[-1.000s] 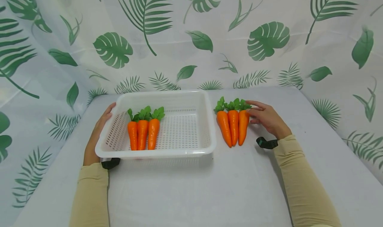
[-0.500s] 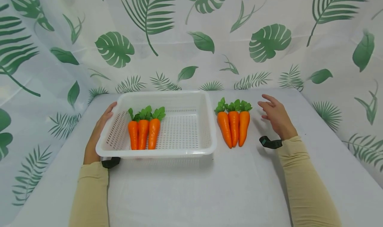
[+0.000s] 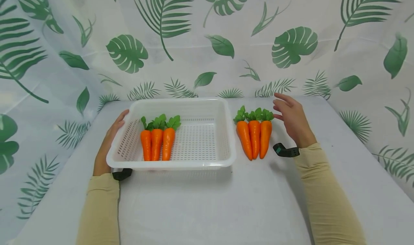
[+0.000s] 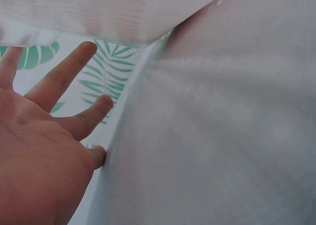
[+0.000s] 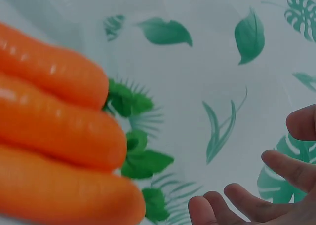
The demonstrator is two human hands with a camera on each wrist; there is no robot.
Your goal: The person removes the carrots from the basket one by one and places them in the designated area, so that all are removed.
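A white perforated plastic basket (image 3: 171, 165) stands on the left half of the table. Three orange carrots (image 3: 156, 144) with green tops lie side by side inside it, toward its left end. My left hand (image 3: 108, 142) lies along the basket's outer left side; the left wrist view shows its fingers spread and extended under the rim. Right of the basket, three more carrots (image 3: 255, 139) lie in a row on the table, tops pointing away from me. Just beyond the rightmost of these, my right hand (image 3: 293, 121) hovers with fingers apart, holding nothing.
A white cloth (image 3: 200, 205) covers the table. Behind and on both sides hangs a white curtain (image 3: 245, 47) printed with green leaves. A dark wrist device (image 3: 286, 151) is strapped on the right wrist, and another dark device (image 3: 122, 174) on the left.
My right hand has left the rightmost table carrot's top, drawn back to the right, then come up and slightly left again. The left hand, basket and carrots stay where they were.
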